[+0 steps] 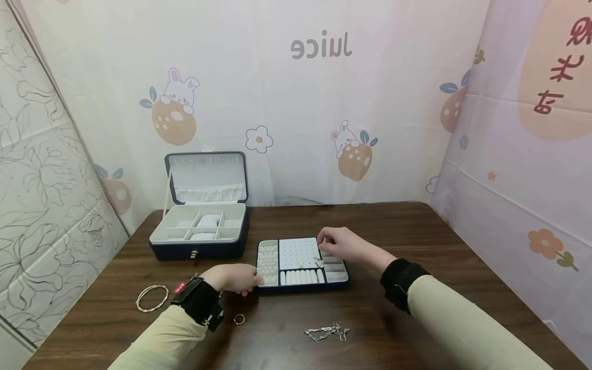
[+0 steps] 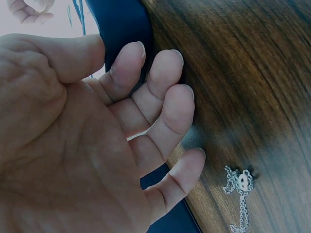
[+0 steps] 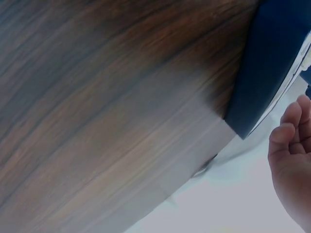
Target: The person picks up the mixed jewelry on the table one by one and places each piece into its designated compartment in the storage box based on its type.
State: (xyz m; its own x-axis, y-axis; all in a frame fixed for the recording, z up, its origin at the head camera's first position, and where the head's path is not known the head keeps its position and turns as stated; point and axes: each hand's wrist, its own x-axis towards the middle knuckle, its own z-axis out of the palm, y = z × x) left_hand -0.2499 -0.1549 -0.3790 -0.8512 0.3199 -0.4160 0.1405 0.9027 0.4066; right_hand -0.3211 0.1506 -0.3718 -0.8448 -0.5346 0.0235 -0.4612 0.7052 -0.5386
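Note:
A navy jewelry tray lies on the table, with a dotted white panel, white ring rolls and side compartments. At its front left corner my left hand holds the edge, thumb over the rim and fingers along the outer side; the left wrist view shows the same hand. My right hand is over the tray's back right part, fingers bent downward. Whether its fingertips hold anything is hidden, and the right wrist view cuts off the hand. A small silvery piece sits at the panel's right edge.
An open navy jewelry box with divided compartments stands back left. On the table lie thin bangles at left, a gold-coloured ring near my left wrist, and a silver chain in front of the tray.

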